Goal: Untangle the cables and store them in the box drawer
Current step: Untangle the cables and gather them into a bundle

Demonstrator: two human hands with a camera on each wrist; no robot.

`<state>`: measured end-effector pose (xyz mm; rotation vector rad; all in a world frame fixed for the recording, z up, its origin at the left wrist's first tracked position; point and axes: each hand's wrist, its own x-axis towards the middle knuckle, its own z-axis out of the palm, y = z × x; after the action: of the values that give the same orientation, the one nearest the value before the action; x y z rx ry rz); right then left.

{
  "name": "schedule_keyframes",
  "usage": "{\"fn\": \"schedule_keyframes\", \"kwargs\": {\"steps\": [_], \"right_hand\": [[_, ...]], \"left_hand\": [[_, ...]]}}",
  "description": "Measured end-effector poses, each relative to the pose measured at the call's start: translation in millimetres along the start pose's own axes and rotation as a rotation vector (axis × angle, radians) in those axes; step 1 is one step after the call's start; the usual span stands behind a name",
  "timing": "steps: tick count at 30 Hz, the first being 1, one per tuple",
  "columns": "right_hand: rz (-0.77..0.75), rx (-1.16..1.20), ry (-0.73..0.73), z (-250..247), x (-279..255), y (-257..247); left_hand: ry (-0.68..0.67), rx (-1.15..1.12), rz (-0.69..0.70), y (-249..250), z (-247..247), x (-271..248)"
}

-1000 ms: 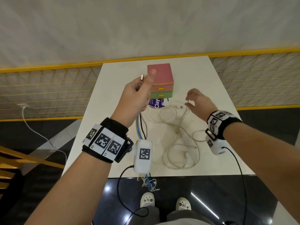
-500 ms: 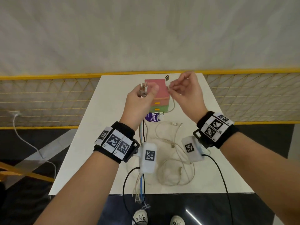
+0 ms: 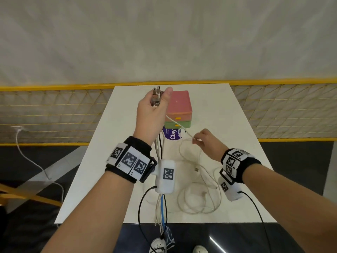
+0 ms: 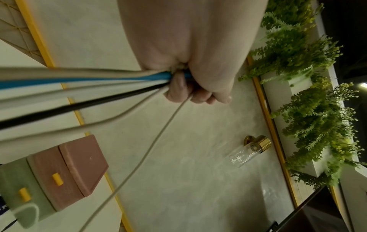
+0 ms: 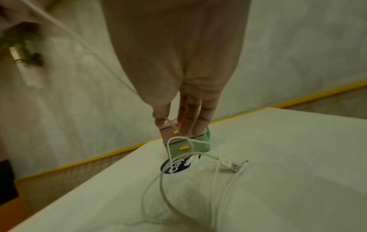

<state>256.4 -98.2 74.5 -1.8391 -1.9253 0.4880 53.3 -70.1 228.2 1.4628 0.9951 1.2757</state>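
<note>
My left hand [image 3: 155, 110] is raised above the table and grips a bundle of cable ends [image 3: 156, 96]; white, blue and black cables [image 4: 79, 81] hang down from the fist past the wrist. A taut white cable [image 3: 179, 127] runs from that fist down to my right hand [image 3: 204, 141], which pinches it between thumb and forefinger [image 5: 161, 119]. Loose white cables [image 3: 198, 196] lie coiled on the table, a USB plug [image 5: 233, 166] among them. The drawer box [image 3: 179, 106], pink over green with yellow handles, stands shut at the far middle.
The white table [image 3: 237, 134] is narrow, with dark floor on both sides and at its near edge. A round blue label [image 3: 172, 134] lies in front of the box. A yellow-railed mesh fence [image 3: 54, 114] runs behind the table. Cable ends hang over the near edge [image 3: 161, 221].
My right hand has dropped from beside the left hand at box height down and right toward the table, drawing a white cable taut. The left hand stays raised with the plugs.
</note>
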Motion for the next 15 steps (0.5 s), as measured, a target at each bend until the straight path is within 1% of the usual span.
{"fn": "schedule_keyframes", "kwargs": {"steps": [1,3,4,5,7,9,11,13,14,15], "right_hand": [[0.083,0.058,-0.007,-2.2,4.8,-1.0],[0.198,0.26,0.043,-15.1,19.1,-12.5],[0.211,0.36,0.092,-23.4,27.7,-21.8],[0.186,0.45,0.146,-33.8,35.4,-33.6],[0.057,0.548,0.248,-56.7,48.3,-58.5],[-0.08,0.52,0.315,-78.9,58.2,-83.5],[-0.207,0.471,0.354,-97.0,64.0,-106.7],[-0.332,0.436,0.381,-106.9,66.5,-119.5],[-0.376,0.414,0.392,-108.2,66.7,-121.8],[-0.389,0.397,0.396,-108.0,67.4,-122.1]], "left_hand": [[-0.003,-0.009,0.007,0.9,-2.4,-0.8],[-0.033,-0.003,0.026,1.8,-6.0,-2.8],[-0.056,-0.002,0.029,1.5,-7.5,-2.7],[-0.075,0.0,0.029,0.3,-9.1,-1.5],[-0.096,0.028,0.014,-2.5,-10.5,1.4],[-0.12,0.082,-0.009,-4.2,-8.6,3.9],[-0.157,0.16,-0.055,-4.5,-6.2,6.4],[-0.183,0.231,-0.097,-2.7,-6.1,9.4],[-0.186,0.249,-0.099,-2.0,-6.5,10.9],[-0.169,0.252,-0.083,0.2,-7.6,12.5]]}}
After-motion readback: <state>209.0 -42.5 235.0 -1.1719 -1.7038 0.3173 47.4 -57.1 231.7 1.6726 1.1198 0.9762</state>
